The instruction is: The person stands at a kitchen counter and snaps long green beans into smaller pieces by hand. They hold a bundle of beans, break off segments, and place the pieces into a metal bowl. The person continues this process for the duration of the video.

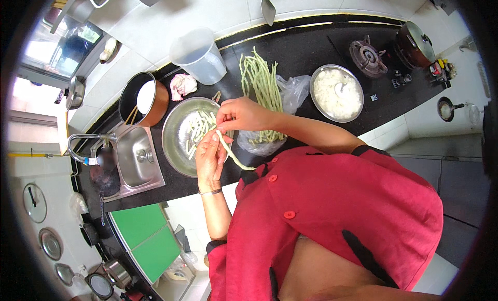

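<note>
Over the right side of a metal colander (171, 145), my left hand (210, 155) and my right hand (239, 114) meet at one long green bean (233, 157). Fingertips of both hands pinch it near its upper end, and its tail hangs towards the red shirt. Short bean pieces (200, 126) lie in the colander. Beyond my right forearm, a bunch of whole long beans (260, 79) rests on the counter, its lower end on a clear plastic bag (256, 145). My left wrist carries a bracelet.
A steel sink (136, 157) with a faucet (79, 145) lies left, below a brown pot (157, 102). A pink-and-white cloth (183, 86) and a plastic bucket (202, 60) stand behind the colander. To the right are a bowl of white food (336, 116), a gas burner (367, 56) and a lidded pot (412, 48).
</note>
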`<state>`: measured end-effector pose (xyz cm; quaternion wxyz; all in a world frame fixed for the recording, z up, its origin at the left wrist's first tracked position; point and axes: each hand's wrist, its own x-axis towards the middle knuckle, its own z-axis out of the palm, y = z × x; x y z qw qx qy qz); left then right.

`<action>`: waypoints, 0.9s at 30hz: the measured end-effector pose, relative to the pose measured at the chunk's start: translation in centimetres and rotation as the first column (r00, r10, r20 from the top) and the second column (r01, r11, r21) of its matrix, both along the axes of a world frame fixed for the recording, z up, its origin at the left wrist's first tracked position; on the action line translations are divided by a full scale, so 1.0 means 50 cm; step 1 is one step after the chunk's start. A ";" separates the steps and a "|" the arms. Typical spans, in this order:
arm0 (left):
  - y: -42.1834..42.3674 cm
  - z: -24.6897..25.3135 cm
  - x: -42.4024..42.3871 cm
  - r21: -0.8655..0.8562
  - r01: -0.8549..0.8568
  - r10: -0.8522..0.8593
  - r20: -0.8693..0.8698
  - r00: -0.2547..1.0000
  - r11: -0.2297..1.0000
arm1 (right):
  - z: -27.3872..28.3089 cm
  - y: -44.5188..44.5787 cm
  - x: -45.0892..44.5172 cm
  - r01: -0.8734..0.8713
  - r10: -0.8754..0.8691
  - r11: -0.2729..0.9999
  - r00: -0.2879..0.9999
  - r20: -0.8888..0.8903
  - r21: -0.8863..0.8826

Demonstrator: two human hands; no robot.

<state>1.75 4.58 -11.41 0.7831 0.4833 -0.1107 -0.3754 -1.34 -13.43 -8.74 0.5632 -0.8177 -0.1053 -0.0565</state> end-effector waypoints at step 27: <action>-0.033 0.016 -0.006 0.241 -0.473 0.171 0.720 0.673 0.848 | -0.047 -0.015 -0.038 0.200 -0.070 0.901 0.944 0.324 -0.386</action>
